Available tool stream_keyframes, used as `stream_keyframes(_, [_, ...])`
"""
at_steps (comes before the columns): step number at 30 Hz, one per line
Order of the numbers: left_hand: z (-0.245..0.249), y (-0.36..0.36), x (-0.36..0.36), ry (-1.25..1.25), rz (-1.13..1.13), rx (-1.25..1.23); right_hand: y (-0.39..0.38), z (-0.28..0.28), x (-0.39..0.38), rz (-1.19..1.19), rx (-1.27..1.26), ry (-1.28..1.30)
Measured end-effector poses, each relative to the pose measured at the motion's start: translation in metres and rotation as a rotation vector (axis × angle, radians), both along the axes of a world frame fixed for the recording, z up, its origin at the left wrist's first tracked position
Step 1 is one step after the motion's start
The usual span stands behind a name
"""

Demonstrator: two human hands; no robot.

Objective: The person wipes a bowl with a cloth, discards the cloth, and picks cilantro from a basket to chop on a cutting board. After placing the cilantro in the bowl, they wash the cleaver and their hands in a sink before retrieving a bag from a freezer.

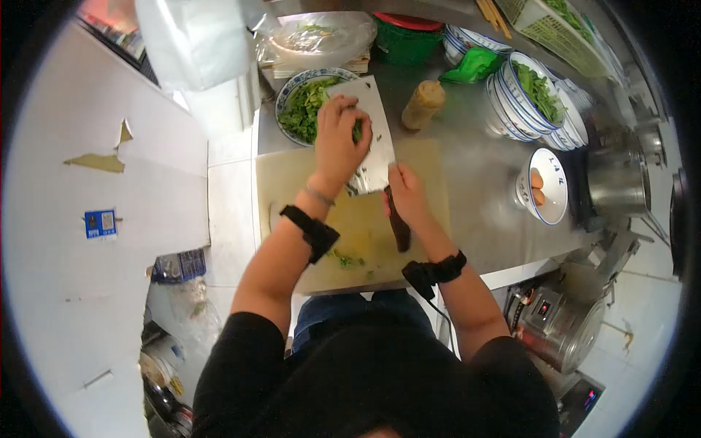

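Note:
My right hand (407, 196) is wrapped round the dark wooden handle of a cleaver (378, 139), its thumb near the base of the blade. The broad blade points away from me, slanting over the rim of a blue-patterned bowl (281, 98). Chopped leafy greens (301, 113) fill that bowl. Over the blade and the bowl's near side is my left hand (342, 142), fingers curled close together; what they hold, if anything, is hidden. Bits of green cling to the steel. Beneath both hands lies a yellowish cutting board (314, 274), with a few green scraps (347, 260) near its front edge.
Right of the board stand a bowl with eggs (540, 186), stacked bowls with greens (534, 87) and a metal pot (617, 182). A sauce bottle (423, 106) is behind the board. At the back are a green container (407, 45) and a plastic-wrapped stack (314, 44).

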State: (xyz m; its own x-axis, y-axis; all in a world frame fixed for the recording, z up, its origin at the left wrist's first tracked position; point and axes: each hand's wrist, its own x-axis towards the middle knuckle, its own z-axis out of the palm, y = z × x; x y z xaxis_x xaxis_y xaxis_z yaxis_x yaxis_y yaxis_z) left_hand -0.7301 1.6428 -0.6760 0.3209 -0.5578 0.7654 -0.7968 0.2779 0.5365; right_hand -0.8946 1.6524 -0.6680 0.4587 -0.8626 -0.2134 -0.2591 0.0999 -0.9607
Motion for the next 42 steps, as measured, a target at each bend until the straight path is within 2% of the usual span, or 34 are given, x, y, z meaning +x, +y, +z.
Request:
stream_keyframes(3, [-0.008,-0.046,0.045,-0.027,-0.108,0.033,-0.008,0.012,0.017,-0.143,0.009,0.0])
stream_keyframes(5, [-0.027,-0.069,0.081,-0.142,-0.117,0.269,-0.003,-0.008,0.001,-0.221,0.022,0.019])
stream_keyframes(6, [-0.032,-0.076,0.093,-0.137,-0.163,0.283,0.0,-0.015,-0.011,-0.271,0.031,0.043])
stream_keyframes(8, [-0.024,-0.083,0.098,-0.097,-0.22,0.242,0.021,-0.004,-0.045,-0.292,-0.151,0.307])
stream_keyframes(11, [-0.009,-0.084,0.1,-0.004,-0.315,0.246,0.049,-0.018,-0.106,-0.317,-0.161,0.393])
stream_keyframes(13, [-0.001,-0.079,0.1,-0.454,-0.103,0.301,0.069,-0.028,-0.14,-0.426,-0.078,0.439])
stream_keyframes(14, [0.003,-0.077,0.098,-0.569,-0.067,0.323,0.076,-0.032,-0.152,-0.44,-0.074,0.449])
stream_keyframes(15, [0.001,-0.077,0.091,-0.562,-0.078,0.319,0.081,-0.034,-0.162,-0.502,-0.038,0.459])
stream_keyframes(17, [-0.002,-0.075,0.081,-0.336,-0.331,0.294,0.085,-0.048,-0.174,-0.567,-0.002,0.468])
stream_keyframes(18, [-0.005,-0.069,0.073,-0.331,-0.336,0.295,0.084,-0.06,-0.179,-0.582,-0.011,0.435])
stream_keyframes(20, [-0.013,-0.047,0.051,-0.186,-0.442,0.148,0.076,-0.067,-0.186,-0.592,-0.02,0.405])
stream_keyframes(21, [-0.019,-0.03,0.039,-0.088,-0.466,0.152,0.068,-0.069,-0.181,-0.558,-0.129,0.491])
stream_keyframes(23, [-0.035,0.008,0.017,0.099,-0.51,0.209,0.055,-0.075,-0.165,-0.485,-0.34,0.653])
stream_keyframes(27, [-0.065,0.071,-0.01,0.321,-0.545,0.39,0.049,-0.052,-0.14,-0.391,-0.196,0.646])
stream_keyframes(29, [-0.079,0.089,-0.014,0.358,-0.514,0.374,0.054,-0.053,-0.132,-0.365,0.172,0.431])
stream_keyframes(30, [-0.084,0.097,-0.015,0.389,-0.487,0.357,0.06,-0.061,-0.13,-0.362,0.179,0.432])
stream_keyframes(32, [-0.087,0.107,-0.016,0.381,-0.47,0.387,0.072,-0.08,-0.126,-0.179,-0.058,0.437])
stream_keyframes(36, [-0.088,0.115,-0.017,0.317,-0.47,0.413,0.093,-0.073,-0.111,-0.04,-0.047,0.39])
stream_keyframes(38, [-0.079,0.112,-0.022,0.291,-0.473,0.42,0.105,-0.064,-0.111,-0.149,0.13,0.233])
stream_keyframes(39, [-0.072,0.106,-0.021,0.264,-0.477,0.418,0.108,-0.061,-0.117,-0.154,0.126,0.224])
stream_keyframes(42, [-0.071,0.088,-0.01,0.163,-0.559,0.381,0.119,-0.049,-0.149,-0.422,0.112,0.257])
